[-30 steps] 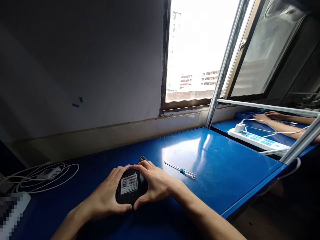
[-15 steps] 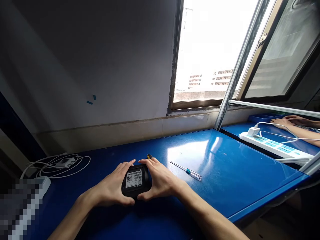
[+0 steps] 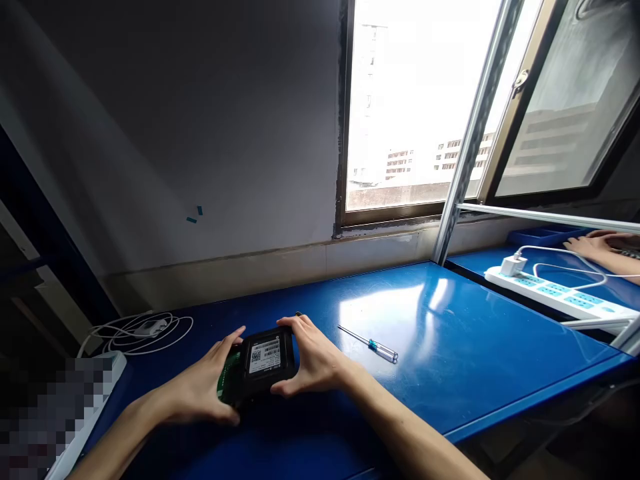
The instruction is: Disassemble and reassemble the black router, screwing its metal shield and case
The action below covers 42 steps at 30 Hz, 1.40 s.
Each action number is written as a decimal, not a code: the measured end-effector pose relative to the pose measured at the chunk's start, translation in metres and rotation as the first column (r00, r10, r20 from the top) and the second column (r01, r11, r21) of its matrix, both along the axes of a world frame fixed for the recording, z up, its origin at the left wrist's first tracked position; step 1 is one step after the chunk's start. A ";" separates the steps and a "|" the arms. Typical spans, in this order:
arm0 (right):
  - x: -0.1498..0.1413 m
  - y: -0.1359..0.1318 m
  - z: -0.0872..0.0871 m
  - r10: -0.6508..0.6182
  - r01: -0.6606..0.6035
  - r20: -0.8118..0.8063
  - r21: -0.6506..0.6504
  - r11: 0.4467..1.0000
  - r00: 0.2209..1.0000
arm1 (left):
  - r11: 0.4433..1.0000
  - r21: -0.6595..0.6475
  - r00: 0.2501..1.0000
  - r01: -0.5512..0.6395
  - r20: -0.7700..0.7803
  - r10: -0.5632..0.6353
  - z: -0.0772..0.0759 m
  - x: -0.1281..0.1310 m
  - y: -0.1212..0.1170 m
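My left hand (image 3: 197, 385) grips a green circuit board (image 3: 229, 378) by its left end, thumb at the near edge and fingers at the far edge. The board projects from the left side of a black plastic case (image 3: 265, 381) with a white barcode label on top. Round the right end of that case, my right hand (image 3: 316, 357) is closed with thumb and fingers on opposite edges. To the right, a screwdriver (image 3: 377, 348) with a clear and teal handle lies on the blue table (image 3: 450, 373). A small dark object (image 3: 299, 313) is mostly hidden behind my right fingers.
A white cable with an adapter (image 3: 151, 327) lies coiled at the back left, near a pixelated area. On the right stand a metal shelf post (image 3: 467, 147) and a white power strip (image 3: 555, 291). Another person's hands (image 3: 593, 245) are at the far right.
My left hand has moved left, and the green circuit board now shows between it and the black case. My right hand still holds the case. The view has shifted slightly.
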State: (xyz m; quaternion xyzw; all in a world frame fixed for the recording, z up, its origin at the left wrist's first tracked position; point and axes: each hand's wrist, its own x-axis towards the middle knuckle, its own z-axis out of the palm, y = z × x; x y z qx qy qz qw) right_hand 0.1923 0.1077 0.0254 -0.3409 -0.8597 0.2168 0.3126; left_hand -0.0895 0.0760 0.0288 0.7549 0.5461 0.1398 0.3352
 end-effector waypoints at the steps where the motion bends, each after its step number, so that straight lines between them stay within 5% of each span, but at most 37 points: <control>1: 0.001 0.000 0.002 -0.006 0.006 -0.020 0.004 1.000 1.000 | 0.999 -0.045 1.000 -0.011 0.010 0.012 0.002 -0.006 -0.004; 9: 0.005 0.006 0.000 -0.038 0.044 -0.085 0.068 0.997 0.996 | 0.973 -0.162 0.978 -0.166 -0.155 0.141 0.025 -0.033 -0.025; 15: 0.005 0.006 0.001 -0.038 0.043 -0.090 0.063 0.997 0.995 | 0.987 -0.034 0.929 -0.155 -0.346 0.134 0.023 -0.056 -0.025; 18: 0.004 0.005 0.000 -0.021 0.028 -0.090 0.077 0.997 0.996 | 0.982 0.169 0.957 -0.080 -0.262 0.123 0.024 -0.039 -0.023; 26: 0.007 0.008 -0.006 -0.019 0.027 -0.105 0.077 0.997 0.994 | 0.958 0.261 0.987 0.119 -0.137 -0.086 0.032 0.049 0.006; 42: 0.006 0.006 -0.004 -0.064 0.064 0.000 0.028 0.998 0.998 | 0.946 0.314 0.996 0.076 0.022 -0.087 -0.003 0.045 0.020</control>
